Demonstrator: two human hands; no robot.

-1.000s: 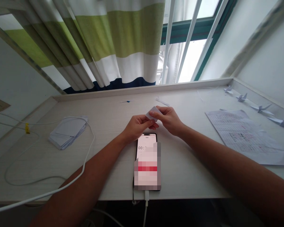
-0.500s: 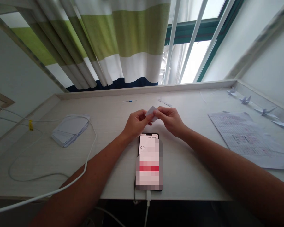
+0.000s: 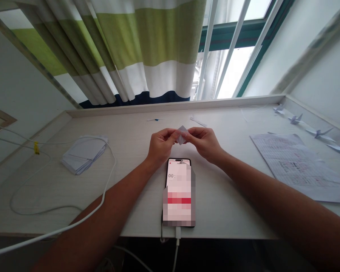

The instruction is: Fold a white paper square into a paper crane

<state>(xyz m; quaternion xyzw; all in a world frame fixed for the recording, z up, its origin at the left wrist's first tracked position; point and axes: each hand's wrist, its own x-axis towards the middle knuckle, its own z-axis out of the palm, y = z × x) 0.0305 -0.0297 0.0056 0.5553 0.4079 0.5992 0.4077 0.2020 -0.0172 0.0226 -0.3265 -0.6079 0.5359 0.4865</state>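
Note:
A small folded piece of white paper, diamond-shaped with a crease down its middle, is held up between both hands above the desk. My left hand pinches its left side between thumb and fingers. On the right edge, my right hand grips it the same way, thumb toward me. The fingertips behind the paper are partly hidden. Just below the hands lies a phone with a lit, partly blurred screen and a white cable plugged into its lower end.
A stack of white paper sheets lies at left, crossed by a white cable. Several folded paper cranes line the right edge, beside printed sheets. A thin paper strip and a small blue-and-white item lie behind the hands.
The folded paper has turned and its creased face now shows more upright. The left fingers have shifted their hold to its left side. The right hand stays almost in place.

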